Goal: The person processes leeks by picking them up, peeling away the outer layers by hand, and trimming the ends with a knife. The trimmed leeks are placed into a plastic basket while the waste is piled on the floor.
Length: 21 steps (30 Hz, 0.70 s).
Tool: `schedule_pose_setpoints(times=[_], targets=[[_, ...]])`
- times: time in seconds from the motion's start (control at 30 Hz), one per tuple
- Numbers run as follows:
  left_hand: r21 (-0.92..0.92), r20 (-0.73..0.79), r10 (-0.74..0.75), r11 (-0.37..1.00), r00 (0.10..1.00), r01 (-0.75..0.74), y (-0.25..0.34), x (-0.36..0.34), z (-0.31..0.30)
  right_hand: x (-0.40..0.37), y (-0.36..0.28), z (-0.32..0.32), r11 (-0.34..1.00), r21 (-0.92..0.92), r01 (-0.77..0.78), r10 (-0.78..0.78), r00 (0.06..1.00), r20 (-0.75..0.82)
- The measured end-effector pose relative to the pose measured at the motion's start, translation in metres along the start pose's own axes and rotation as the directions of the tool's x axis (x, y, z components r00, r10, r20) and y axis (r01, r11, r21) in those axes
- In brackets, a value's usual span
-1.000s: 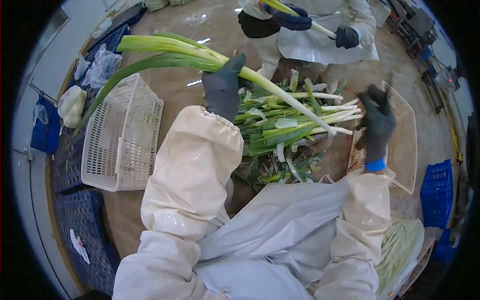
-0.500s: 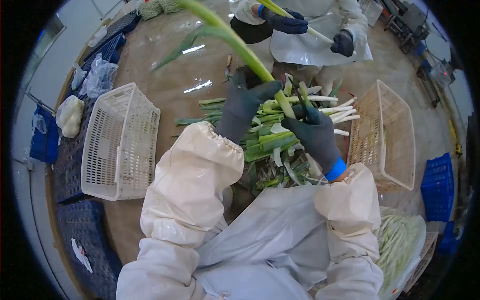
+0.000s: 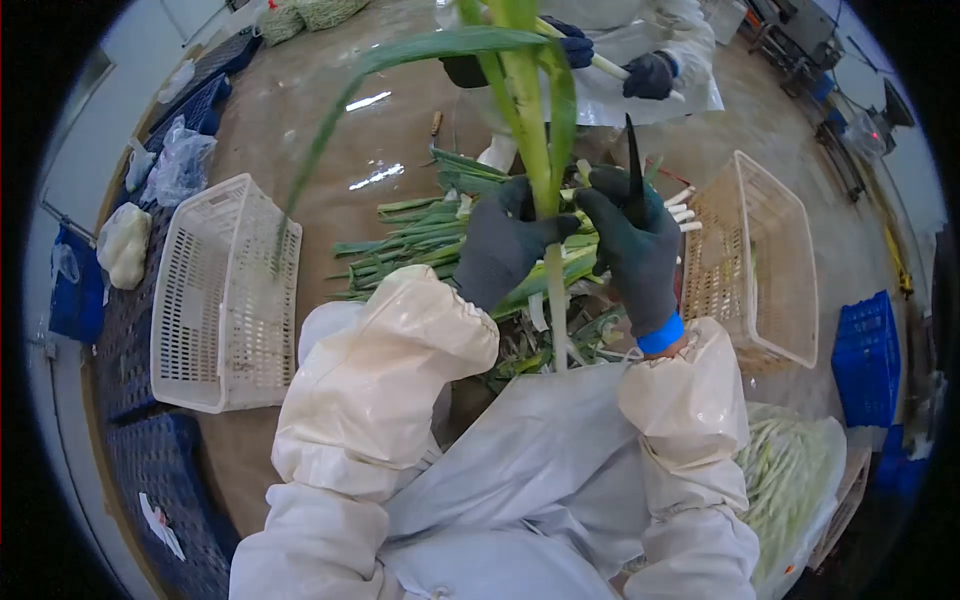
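My left hand (image 3: 507, 240), in a dark grey glove, is closed around a long green onion (image 3: 541, 150) at the middle of its stalk. The onion stands nearly upright, green leaves fanning at the top and its white end hanging down towards my apron. Close on the right, my gloved right hand (image 3: 635, 240) grips a knife (image 3: 634, 160), its dark pointed blade sticking up past the fingers. The thumb of that hand is right beside the stalk. Beneath both hands lies a pile of green onions (image 3: 410, 235), green leaves to the left and white ends to the right.
White slatted crates stand left (image 3: 225, 310) and right (image 3: 750, 270) of the pile. Opposite me, a person with dark gloves (image 3: 650, 75) holds another onion. A clear bag of pale stalks (image 3: 790, 490) lies at lower right. Dark blue pallets (image 3: 165, 490) line the left.
The green onion has swung from a leftward slant to nearly upright, its white end now below my hands. My left hand has moved slightly right and down; the knife blade now points up.
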<state>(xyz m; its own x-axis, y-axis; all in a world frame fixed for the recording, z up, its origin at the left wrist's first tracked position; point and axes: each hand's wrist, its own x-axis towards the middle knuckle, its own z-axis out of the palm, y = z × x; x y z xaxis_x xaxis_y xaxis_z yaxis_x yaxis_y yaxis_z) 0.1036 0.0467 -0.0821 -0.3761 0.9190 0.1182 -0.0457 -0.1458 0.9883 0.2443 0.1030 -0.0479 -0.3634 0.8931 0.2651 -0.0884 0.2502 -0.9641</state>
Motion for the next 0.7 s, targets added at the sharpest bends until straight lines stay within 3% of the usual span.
schedule_pose_setpoints(times=[0.07,0.1,0.2,0.3,0.4,0.43,0.5,0.53,0.6,0.67,0.7], targets=[[0.071,0.052,-0.005,0.997,0.999,0.001,-0.008,-0.006,0.011,0.004,0.009,0.000,0.997,-0.019,0.075,-0.076,0.997,-0.011],[0.105,0.071,-0.020,0.994,0.997,0.013,-0.010,-0.011,0.017,0.003,0.002,0.000,0.999,0.030,0.029,-0.030,0.999,0.015],[0.156,0.089,-0.094,0.985,0.992,0.079,0.009,-0.025,0.030,0.003,-0.008,-0.008,0.975,-0.126,-0.183,0.176,0.982,-0.065],[0.144,0.093,-0.083,0.987,0.992,0.069,0.003,-0.024,0.031,0.004,0.008,-0.010,0.992,0.022,-0.127,0.125,0.990,0.071],[0.213,0.081,-0.046,0.977,0.996,0.028,-0.018,-0.021,0.026,-0.002,0.011,-0.007,0.992,-0.112,0.056,-0.053,0.998,0.033],[0.185,0.093,-0.041,0.982,0.995,0.023,-0.025,-0.018,0.023,0.004,0.017,-0.010,0.898,-0.372,0.237,-0.204,0.971,0.126],[0.212,0.114,-0.001,0.977,0.993,-0.024,-0.029,-0.012,0.020,0.004,0.020,-0.008,0.989,-0.114,0.093,-0.087,0.995,0.057],[0.140,0.141,-0.022,0.990,0.990,0.002,-0.019,-0.015,0.021,0.004,0.016,-0.007,1.000,0.023,0.021,-0.022,0.999,0.036],[-0.005,0.197,-0.059,0.998,0.979,0.061,-0.002,-0.021,0.023,0.004,0.010,-0.017,0.986,-0.138,-0.098,0.116,0.985,0.126],[-0.087,0.292,-0.080,0.990,0.953,0.109,-0.004,-0.016,0.019,0.007,0.017,-0.016,0.964,0.101,-0.248,0.239,0.967,0.087],[-0.089,0.320,-0.083,0.989,0.944,0.117,-0.004,-0.013,0.018,0.008,0.011,-0.015,0.959,0.109,-0.261,0.257,0.965,0.052]])
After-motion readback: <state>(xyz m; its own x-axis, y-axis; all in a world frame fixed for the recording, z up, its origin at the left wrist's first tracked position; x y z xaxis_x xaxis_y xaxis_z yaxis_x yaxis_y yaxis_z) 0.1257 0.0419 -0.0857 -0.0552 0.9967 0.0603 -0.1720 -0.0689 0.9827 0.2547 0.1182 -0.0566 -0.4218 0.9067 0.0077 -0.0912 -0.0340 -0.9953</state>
